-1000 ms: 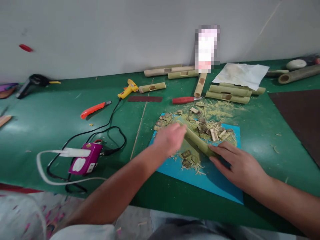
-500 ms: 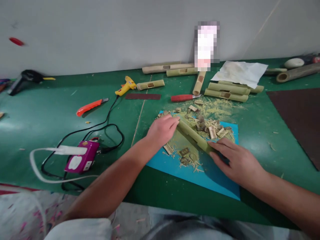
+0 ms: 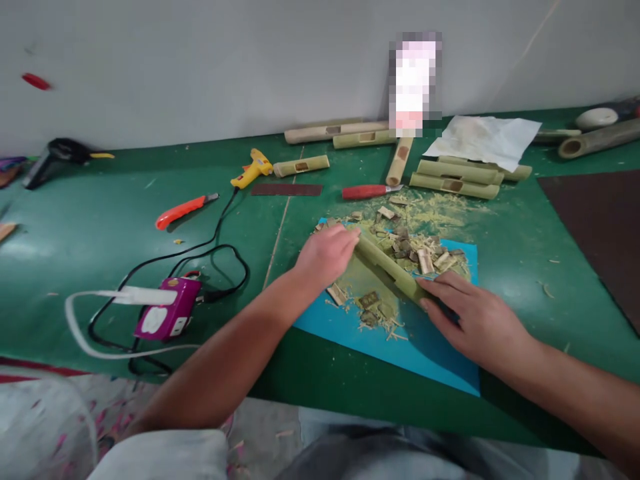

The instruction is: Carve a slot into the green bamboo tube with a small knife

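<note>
A green bamboo tube point(image 3: 389, 267) with a notch cut in its side lies slantwise between my hands, over a blue sheet. My left hand point(image 3: 327, 255) is closed around its far left end. Thumb and fingers of my right hand point(image 3: 473, 320) grip the near right end. Beneath and around the tube, the blue sheet point(image 3: 345, 330) carries bamboo chips point(image 3: 425, 260), shavings and pale green dust. Beyond the sheet lies a red-handled knife point(image 3: 367, 192), its blade pointing right.
Notched bamboo tubes point(image 3: 455, 185) lie at the back, some under white paper point(image 3: 483, 141). Leftward are a yellow glue gun point(image 3: 253, 170), an orange cutter point(image 3: 181, 212) and a purple power adapter point(image 3: 167, 308) with loose cables. A dark mat point(image 3: 595, 233) lies right. A blurred upright rectangle point(image 3: 414, 83) leans on the wall.
Both hands keep their hold on the bamboo tube, which stays nearly in place. The whole view has shifted slightly.
</note>
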`<state>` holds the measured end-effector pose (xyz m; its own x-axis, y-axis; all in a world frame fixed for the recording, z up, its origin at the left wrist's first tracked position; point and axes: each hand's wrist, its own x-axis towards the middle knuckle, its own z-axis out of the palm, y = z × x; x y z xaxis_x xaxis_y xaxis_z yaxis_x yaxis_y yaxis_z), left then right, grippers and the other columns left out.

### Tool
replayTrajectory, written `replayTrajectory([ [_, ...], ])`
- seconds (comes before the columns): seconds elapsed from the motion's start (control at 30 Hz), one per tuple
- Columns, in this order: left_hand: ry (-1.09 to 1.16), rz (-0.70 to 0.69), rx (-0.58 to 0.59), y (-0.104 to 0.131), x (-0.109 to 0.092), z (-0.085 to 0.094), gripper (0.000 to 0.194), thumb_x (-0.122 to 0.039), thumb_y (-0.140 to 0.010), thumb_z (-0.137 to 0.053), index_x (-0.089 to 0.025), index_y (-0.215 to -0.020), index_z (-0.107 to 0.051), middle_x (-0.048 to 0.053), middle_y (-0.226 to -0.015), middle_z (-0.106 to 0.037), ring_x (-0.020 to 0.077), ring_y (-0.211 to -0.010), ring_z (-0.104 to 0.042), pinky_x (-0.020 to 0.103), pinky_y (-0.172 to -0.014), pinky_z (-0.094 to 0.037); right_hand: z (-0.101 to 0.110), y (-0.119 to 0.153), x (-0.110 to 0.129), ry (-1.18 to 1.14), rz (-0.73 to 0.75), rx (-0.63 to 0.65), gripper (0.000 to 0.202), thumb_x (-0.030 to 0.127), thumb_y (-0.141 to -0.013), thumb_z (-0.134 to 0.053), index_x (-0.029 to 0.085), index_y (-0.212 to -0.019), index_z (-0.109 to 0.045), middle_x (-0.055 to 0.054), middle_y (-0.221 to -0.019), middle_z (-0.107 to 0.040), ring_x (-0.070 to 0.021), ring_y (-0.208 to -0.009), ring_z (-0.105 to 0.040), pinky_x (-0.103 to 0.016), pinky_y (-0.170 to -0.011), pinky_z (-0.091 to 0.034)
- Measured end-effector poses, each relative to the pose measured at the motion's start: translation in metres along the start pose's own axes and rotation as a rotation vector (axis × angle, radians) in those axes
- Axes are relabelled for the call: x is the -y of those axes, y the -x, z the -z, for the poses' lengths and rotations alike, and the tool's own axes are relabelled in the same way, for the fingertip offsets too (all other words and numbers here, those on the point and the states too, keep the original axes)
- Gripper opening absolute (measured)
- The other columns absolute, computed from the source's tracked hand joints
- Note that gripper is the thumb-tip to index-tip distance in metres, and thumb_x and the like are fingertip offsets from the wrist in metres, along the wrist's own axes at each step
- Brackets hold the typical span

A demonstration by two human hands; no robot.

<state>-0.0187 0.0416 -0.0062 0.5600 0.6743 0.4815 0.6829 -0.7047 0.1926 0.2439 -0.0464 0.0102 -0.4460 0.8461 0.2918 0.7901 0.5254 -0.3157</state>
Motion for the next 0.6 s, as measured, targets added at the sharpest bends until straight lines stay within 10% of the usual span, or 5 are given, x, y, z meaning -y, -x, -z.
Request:
replayTrajectory([
  [0.6, 0.108, -0.043, 0.039, 0.0006, 0.0038, 0.0040, 0.033, -0.028, -0.103, -0.042, -0.012, -0.108, -0.071, 0.005, -0.077, -0.066, 0.0119, -0.066, -0.060, 0.022, -0.061, -0.049, 0.0019, -0.0001, -0.0010, 0.096, 0.050, -0.022, 0.029, 0.029, -0.098, -0.044, 0.017, -0.114, -0.066, -0.007, -0.098, -0.072, -0.0164, -0.074, -0.070, -0.028, -0.060, -0.055],
])
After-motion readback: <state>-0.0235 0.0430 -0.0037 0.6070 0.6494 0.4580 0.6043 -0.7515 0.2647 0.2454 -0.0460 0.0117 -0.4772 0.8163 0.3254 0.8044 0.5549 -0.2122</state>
